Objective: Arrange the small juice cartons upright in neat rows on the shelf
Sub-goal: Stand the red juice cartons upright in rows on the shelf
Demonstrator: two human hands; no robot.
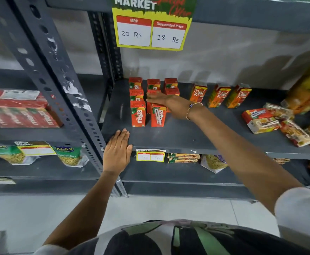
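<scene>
Several small red-orange juice cartons [138,113] stand upright in rows on the left part of the dark grey shelf [178,137]. My right hand [168,104] reaches in from the right, fingers flat against the top and side of the cartons in the middle row, just behind the front carton [158,116] whose straw side faces me. It grips nothing that I can see. My left hand [117,150] lies flat, palm down, on the shelf's front edge near the upright post. Part of the right row is hidden by my right hand.
Three upright Real juice cartons [218,95] stand further right. Loose cartons [262,120] lie toppled at the right end beside large orange boxes [308,92]. A price sign [151,32] hangs above. The perforated post [62,85] borders the left; snack bags fill lower shelves.
</scene>
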